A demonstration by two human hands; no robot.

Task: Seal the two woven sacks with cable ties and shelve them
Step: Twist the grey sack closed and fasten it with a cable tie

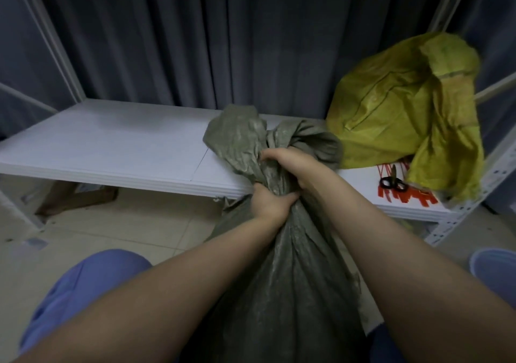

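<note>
A grey-green woven sack [282, 279] stands between my knees, in front of the white shelf board [111, 144]. My left hand [269, 203] grips its bunched neck low down. My right hand [290, 167] grips the neck just above, with the loose sack mouth fanning out over the shelf edge. A yellow woven sack [396, 105] sits on the right end of the shelf, its mouth open and flopped over. Red cable ties [407, 195] lie on the shelf beside it, partly under the yellow fabric.
Black-handled scissors [392, 182] lie on the cable ties. White metal shelf uprights [472, 195] frame both sides, and a dark curtain [223, 41] hangs behind. Tiled floor [111, 237] lies below the shelf. My blue-trousered knees are at the lower left and right.
</note>
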